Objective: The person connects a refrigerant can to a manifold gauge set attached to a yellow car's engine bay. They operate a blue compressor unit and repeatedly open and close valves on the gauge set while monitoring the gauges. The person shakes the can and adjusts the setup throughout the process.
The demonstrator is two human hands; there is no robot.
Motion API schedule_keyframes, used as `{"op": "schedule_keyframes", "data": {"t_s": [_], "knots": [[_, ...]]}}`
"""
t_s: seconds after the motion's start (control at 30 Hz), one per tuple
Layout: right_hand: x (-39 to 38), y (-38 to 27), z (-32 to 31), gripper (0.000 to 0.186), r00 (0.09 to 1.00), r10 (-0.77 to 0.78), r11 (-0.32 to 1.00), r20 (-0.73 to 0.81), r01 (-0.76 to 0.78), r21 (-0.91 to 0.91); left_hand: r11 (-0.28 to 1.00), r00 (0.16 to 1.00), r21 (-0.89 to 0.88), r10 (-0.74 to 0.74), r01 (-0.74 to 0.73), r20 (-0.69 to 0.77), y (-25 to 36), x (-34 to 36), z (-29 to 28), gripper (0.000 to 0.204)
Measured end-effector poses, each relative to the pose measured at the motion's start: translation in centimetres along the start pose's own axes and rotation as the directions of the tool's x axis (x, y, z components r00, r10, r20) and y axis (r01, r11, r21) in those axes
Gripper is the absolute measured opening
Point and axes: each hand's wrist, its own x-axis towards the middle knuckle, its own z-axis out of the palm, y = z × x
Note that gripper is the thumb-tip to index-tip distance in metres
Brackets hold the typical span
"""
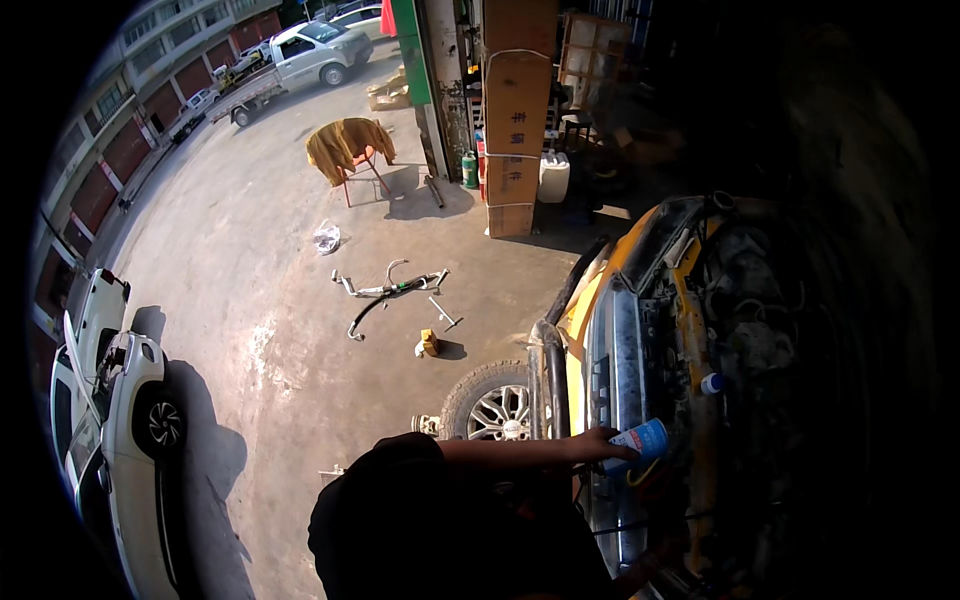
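My left hand point(600, 446) is closed around a blue can point(648, 438) with a white-and-red label. The can is tilted over the front edge of the open engine bay point(740, 300) of a yellow vehicle point(625, 245). Just below it shows a thin yellow loop point(642, 474). A small blue-and-white cap or container point(712, 383) sits farther in, on the front frame. Low in the picture, my right hand point(645, 575) is in deep shadow by the vehicle's front; its fingers cannot be made out.
A detached wheel or tyre point(492, 402) is beside the bumper. Metal pipes point(392, 286), a yellow box point(428, 344) and a plastic bag point(326, 238) lie on the concrete. A cloth-draped stool point(350, 150), a tall carton point(515, 120) and a white car point(125, 400) stand around.
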Motion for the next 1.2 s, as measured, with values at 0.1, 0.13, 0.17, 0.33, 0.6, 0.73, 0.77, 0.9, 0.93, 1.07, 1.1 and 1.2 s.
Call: {"op": "schedule_keyframes", "data": {"t_s": [0.1,0.13,0.17,0.33,0.6,0.73,0.77,0.9,0.93,1.07,1.1,1.2], "knots": [[0.4,-3.5,5.5,0.031,0.944,-0.144,0.985,0.296,0.165,-0.049,0.998,0.998,0.015,0.060,-0.060,-0.031,0.9,0.3,0.6,0.083],[0.7,-3.6,7.0,0.031,0.928,-0.128,0.990,0.349,0.139,-0.006,0.995,0.993,0.039,0.096,-0.094,-0.062,0.4,0.3,0.5,0.083],[1.3,-3.9,8.4,0.031,0.921,-0.110,0.994,0.373,0.108,0.025,0.989,0.988,0.067,0.136,-0.131,-0.077,0.2,0.5,0.4,0.084],[1.4,-1.9,8.3,0.023,0.869,0.072,0.937,0.490,-0.228,0.266,0.946,0.953,0.217,0.274,-0.242,-0.129,0.0,-0.3,-2.0,0.078],[2.3,-8.1,5.2,0.024,0.798,0.175,0.775,0.577,-0.473,0.419,0.185,0.541,0.646,0.734,-0.741,0.410,3.9,-6.7,-6.0,0.082],[2.6,-10.0,5.4,0.015,0.758,0.176,0.696,0.628,-0.547,0.465,0.064,0.459,0.641,0.753,-0.765,0.471,3.7,-6.7,-6.0,0.068],[2.5,-10.3,5.5,0.013,0.748,0.168,0.681,0.642,-0.559,0.473,-0.005,0.403,0.642,0.775,-0.766,0.487,3.4,-6.3,-6.1,0.065],[2.1,-9.9,5.2,0.011,0.811,0.204,0.831,0.549,-0.440,0.341,-0.116,0.310,0.625,0.790,-0.772,0.529,3.3,-5.9,-6.6,0.059],[2.0,-9.1,4.9,0.012,0.810,0.226,0.785,0.541,-0.480,0.391,-0.005,0.400,0.650,0.784,-0.760,0.474,3.1,-5.8,-6.6,0.059],[0.7,-5.0,4.5,0.041,0.952,0.159,0.844,0.261,-0.268,0.465,0.369,0.693,0.706,0.681,-0.604,0.237,2.0,-6.1,-5.1,0.060],[0.7,-3.2,4.2,0.047,0.958,0.079,0.871,0.275,-0.200,0.449,0.441,0.745,0.710,0.643,-0.549,0.177,1.7,-6.1,-4.4,0.061],[0.7,-5.8,4.9,0.033,0.972,0.068,0.817,0.225,-0.184,0.547,0.516,0.809,0.718,0.577,-0.467,0.111,1.0,-5.7,-2.5,0.063]]}}
